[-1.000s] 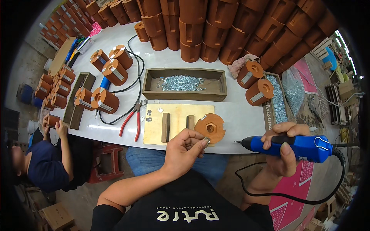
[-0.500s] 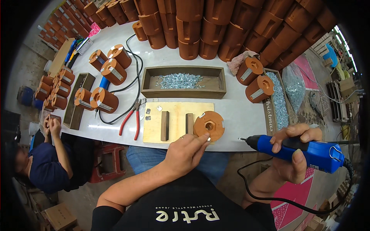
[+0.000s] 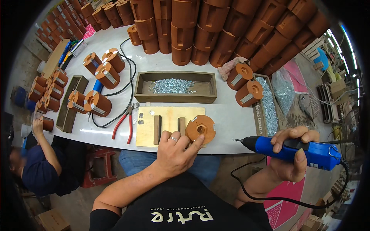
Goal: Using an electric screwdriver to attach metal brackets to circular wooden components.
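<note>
On a pale wooden board (image 3: 168, 131) stands a round reddish-brown wooden cylinder (image 3: 206, 125), its end face up with a hexagonal recess and small silver plates at the rim. My left hand (image 3: 175, 148) rests against its near left side; the index finger is stretched onto the face at the recess, the other fingers are bent, and the thumb is mostly hidden. To the right, my right hand (image 3: 291, 154) is wrapped round a blue electric screwdriver (image 3: 277, 149). Its bit points left toward the cylinder, apart from it. Two wooden strips (image 3: 157, 130) are on the board.
A wooden tray (image 3: 175, 99) of small screws lies behind the board. Red-handled pliers (image 3: 124, 125) lie to the left, near more cylinders (image 3: 98, 103). Tall stacks of cylinders (image 3: 185, 38) line the back. A co-worker (image 3: 42, 165) sits at the far left.
My left thumb and index finger held a small white piece over the cylinder; it no longer shows, and the index finger now touches the recess. The co-worker's hand moved toward a cylinder.
</note>
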{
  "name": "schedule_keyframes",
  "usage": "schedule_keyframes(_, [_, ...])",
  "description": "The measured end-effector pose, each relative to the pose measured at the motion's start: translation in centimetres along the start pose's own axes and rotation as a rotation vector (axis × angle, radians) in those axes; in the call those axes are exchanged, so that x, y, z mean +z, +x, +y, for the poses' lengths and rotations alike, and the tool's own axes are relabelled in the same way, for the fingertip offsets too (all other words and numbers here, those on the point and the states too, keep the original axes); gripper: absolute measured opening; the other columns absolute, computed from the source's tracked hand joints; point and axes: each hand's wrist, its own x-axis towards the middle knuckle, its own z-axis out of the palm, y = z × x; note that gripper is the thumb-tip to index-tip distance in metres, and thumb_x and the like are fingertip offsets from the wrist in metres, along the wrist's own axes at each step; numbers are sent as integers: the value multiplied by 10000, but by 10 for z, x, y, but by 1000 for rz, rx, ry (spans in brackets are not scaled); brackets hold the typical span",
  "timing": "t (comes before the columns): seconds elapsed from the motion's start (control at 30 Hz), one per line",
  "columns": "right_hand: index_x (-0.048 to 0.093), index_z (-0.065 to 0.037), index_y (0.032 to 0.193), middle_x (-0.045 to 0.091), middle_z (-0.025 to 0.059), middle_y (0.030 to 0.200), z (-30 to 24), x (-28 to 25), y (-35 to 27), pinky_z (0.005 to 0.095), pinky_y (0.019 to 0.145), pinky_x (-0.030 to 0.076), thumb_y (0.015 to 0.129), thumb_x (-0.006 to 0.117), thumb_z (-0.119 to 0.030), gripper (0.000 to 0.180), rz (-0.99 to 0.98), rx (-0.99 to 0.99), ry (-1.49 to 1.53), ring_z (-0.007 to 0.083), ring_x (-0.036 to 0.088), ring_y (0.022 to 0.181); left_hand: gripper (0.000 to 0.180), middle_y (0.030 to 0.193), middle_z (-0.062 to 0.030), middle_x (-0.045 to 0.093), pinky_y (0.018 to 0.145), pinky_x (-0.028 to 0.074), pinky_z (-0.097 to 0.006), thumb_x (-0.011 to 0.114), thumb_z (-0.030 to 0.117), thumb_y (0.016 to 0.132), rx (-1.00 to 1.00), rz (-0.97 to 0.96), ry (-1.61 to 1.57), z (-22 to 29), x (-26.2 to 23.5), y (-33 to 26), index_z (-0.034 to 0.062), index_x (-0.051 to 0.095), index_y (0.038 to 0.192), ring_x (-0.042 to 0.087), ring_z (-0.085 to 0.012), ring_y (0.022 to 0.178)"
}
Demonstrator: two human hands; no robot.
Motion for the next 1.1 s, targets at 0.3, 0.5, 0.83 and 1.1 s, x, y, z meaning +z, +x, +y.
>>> schedule_keyframes(0.3, [470,-44,1138,536,102,943,-16,4,9,379,701,449,895,586,-209,316,59,-21,206,207,550,664,493,765,-24,513,631,394,-317,704,231,843,-294,-144,-449,11,-21,4,53,567,1282,492,-151,708])
schedule_keyframes(0.5, [477,-47,1067,541,60,904,-34,11,14,358,654,435,887,623,-197,276,84,-22,439,177,550,634,560,1037,-123,604,729,503,-275,463,370,1009,-849,-219,-1673,18,-42,24,-27,370,1393,570,-142,870])
schedule_keyframes(0.83, [456,-68,1118,533,66,928,-20,7,-6,393,657,442,925,562,-212,263,95,52,533,212,560,637,345,628,-32,500,433,288,-194,427,335,1033,-1115,-581,-2025,34,-40,16,41,572,924,391,-76,466])
schedule_keyframes(1.1, [518,-30,1006,611,152,825,90,-64,9,402,668,531,792,618,-40,237,668,-114,-183,236,587,605,327,671,-84,535,481,361,-232,486,241,1003,-1228,-543,-1885,16,-54,-7,13,561,780,454,-126,534])
